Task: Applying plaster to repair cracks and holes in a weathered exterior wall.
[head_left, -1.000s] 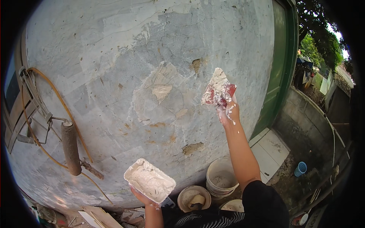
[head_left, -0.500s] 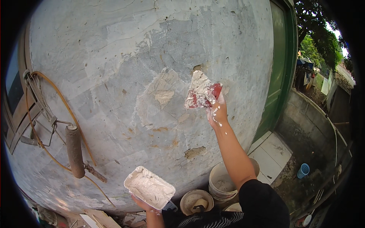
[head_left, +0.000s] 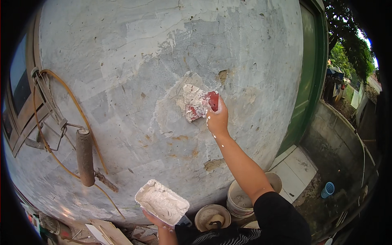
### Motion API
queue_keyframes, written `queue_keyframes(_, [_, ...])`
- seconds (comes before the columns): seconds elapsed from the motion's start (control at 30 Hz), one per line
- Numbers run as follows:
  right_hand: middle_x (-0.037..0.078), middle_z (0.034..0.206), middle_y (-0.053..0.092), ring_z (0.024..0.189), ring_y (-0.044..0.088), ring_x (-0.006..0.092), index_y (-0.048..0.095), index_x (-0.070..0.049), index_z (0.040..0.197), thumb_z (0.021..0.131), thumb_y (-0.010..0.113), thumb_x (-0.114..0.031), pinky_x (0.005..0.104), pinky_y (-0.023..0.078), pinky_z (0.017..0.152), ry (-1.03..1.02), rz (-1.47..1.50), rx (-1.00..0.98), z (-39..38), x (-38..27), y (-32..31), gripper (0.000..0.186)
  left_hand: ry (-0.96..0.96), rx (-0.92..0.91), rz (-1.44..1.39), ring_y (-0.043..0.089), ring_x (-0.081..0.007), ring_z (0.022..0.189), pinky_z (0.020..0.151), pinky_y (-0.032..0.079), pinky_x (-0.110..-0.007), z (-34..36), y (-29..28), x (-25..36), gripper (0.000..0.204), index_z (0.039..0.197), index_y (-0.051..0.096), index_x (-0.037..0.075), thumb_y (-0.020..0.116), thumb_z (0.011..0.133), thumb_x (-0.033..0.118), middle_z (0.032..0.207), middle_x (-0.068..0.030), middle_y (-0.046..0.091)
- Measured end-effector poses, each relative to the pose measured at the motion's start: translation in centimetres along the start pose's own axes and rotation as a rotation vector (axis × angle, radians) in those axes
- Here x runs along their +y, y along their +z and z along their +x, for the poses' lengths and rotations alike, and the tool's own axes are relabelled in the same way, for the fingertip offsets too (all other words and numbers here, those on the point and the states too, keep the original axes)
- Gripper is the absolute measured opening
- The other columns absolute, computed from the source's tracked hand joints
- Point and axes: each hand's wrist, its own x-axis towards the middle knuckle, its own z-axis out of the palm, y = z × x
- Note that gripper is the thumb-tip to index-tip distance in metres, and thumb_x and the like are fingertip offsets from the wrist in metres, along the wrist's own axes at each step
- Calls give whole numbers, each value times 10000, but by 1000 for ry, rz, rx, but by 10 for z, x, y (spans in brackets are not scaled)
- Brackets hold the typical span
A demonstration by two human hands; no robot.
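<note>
My right hand (head_left: 216, 119) grips a red putty knife (head_left: 211, 101) loaded with creamy white paste (head_left: 194, 97). Its blade is at a pale patch (head_left: 172, 106) on the weathered grey wall (head_left: 102, 53); whether it touches cannot be told. Paste smears my fingers and wrist. Low in the view, my left hand (head_left: 155, 219) holds a rectangular tub of white paste (head_left: 161, 201) from beneath, mostly hidden by it.
A paint roller (head_left: 85, 157), metal frames and orange hose (head_left: 73, 100) hang left near a window (head_left: 20, 81). Buckets (head_left: 239, 200), a basin (head_left: 204, 212) and boards (head_left: 104, 232) lie below. A green door (head_left: 304, 85) and blue cup (head_left: 328, 189) are at right.
My right hand has moved left across the wall with the putty knife, from right of the pale patch onto it. My left hand with the tub has moved only slightly.
</note>
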Motion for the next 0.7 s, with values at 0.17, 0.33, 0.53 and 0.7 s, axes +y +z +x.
queue_keyframes(0.17, [70,920,625,814,564,121,560,26,1056,784,574,30,251,438,741,24,85,98,4,9,-6,273,-7,35,-9,506,-333,1116,916,434,-495,-3,1,0,680,1319,409,125,369,818,583,1282,-106,482])
queue_keyframes(0.33, [63,939,618,837,561,122,555,27,1065,781,566,42,245,429,764,-14,44,150,6,11,-22,285,0,74,4,500,-332,1124,922,429,-497,-3,-7,1,678,1322,405,125,374,819,579,1291,-105,474])
queue_keyframes(0.53, [34,926,608,839,552,104,548,14,1063,838,595,-17,258,441,762,30,231,163,-5,-20,-45,232,-10,40,-10,495,-336,1128,923,425,-501,-6,-4,1,685,1327,397,122,395,815,577,1291,-109,471])
queue_keyframes(0.7, [91,910,624,828,585,282,643,-48,922,694,599,65,342,444,706,-529,-370,39,-18,-37,-43,259,-30,17,-11,500,-333,1121,921,427,-499,-5,-5,0,682,1323,401,120,393,816,576,1284,-109,476])
